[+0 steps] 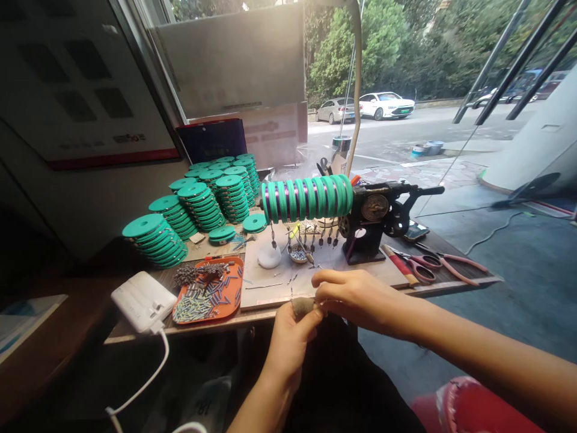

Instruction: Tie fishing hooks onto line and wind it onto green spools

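At the table's front edge my two hands meet, fingertips pinched together. My left hand [291, 334] is closed, with a brownish cover [303, 305] around a finger; a thin small piece stands up beside it, too small to name. Fingers of my right hand [345, 291] are closed against the left fingertips, and what they grip is hidden. Beyond them a row of green spools [306, 198] with purple line sits on the shaft of a black winding machine [374, 210]. Small metal weights [312, 243] hang below the spools, over a small bowl of beads [298, 254].
Stacks of green spools [202, 207] stand at the back left. An orange tray [238, 282] holds small metal parts, beside a white power adapter [142, 297]. Scissors [421, 267] and pliers [464, 264] lie right. A red bucket [455, 397] stands at lower right.
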Available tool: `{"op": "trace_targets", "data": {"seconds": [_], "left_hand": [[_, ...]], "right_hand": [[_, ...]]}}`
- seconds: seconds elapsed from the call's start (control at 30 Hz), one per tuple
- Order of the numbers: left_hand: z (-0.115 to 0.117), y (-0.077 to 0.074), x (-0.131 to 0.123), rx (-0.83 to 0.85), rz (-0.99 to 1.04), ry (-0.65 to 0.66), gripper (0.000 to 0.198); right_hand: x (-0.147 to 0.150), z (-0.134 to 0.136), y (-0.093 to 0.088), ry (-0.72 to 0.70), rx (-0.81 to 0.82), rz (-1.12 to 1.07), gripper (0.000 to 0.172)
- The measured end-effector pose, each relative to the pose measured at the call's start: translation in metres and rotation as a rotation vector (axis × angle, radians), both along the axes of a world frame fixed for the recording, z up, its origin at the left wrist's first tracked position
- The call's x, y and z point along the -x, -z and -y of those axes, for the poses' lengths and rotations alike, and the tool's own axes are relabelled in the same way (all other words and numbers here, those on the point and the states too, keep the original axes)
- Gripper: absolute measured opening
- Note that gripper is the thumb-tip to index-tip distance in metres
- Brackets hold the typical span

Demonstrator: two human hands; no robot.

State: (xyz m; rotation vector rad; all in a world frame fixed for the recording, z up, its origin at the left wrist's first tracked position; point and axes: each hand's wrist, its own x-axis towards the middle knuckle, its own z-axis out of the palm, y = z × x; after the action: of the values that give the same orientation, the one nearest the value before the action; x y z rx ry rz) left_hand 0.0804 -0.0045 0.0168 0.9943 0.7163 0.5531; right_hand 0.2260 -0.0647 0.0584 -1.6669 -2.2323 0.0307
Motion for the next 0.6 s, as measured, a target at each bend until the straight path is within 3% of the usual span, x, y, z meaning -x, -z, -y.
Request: {"op": "trace_targets", "data": {"seconds": [0.13, 0.23, 0.33, 0.4, 0.5, 0.6], "left_hand": [[0.0, -0.001, 0.0, 0.266, 0.074, 0.102, 0.008], [0.002, -0.002, -0.002, 0.378, 0.107, 0.118, 0.01], [0.005, -0.004, -0.002, 0.422, 0.115, 0.097, 0.012], [0.006, -0.004, -0.002, 0.428, 0.1, 0.076, 0.012], [0.006, -0.007, -0.001, 0.373, 0.077, 0.132, 0.009], [0.004, -0.01, 0.0, 0.132, 0.005, 0.195, 0.006]], "right_hand": [[0.0, 0.025, 0.025, 0.025, -0.403, -0.015, 0.025], [0.008, 0.036, 0.043, -0.063, -0.483, 0.076, 0.022], [0.017, 0.036, 0.054, -0.068, -0.494, 0.02, 0.019], [0.02, 0.034, 0.058, -0.022, -0.445, -0.173, 0.018], [0.02, 0.035, 0.062, 0.166, -0.237, -0.652, 0.014], [0.023, 0.04, 0.06, 0.281, 0.021, -0.97, 0.019]]}}
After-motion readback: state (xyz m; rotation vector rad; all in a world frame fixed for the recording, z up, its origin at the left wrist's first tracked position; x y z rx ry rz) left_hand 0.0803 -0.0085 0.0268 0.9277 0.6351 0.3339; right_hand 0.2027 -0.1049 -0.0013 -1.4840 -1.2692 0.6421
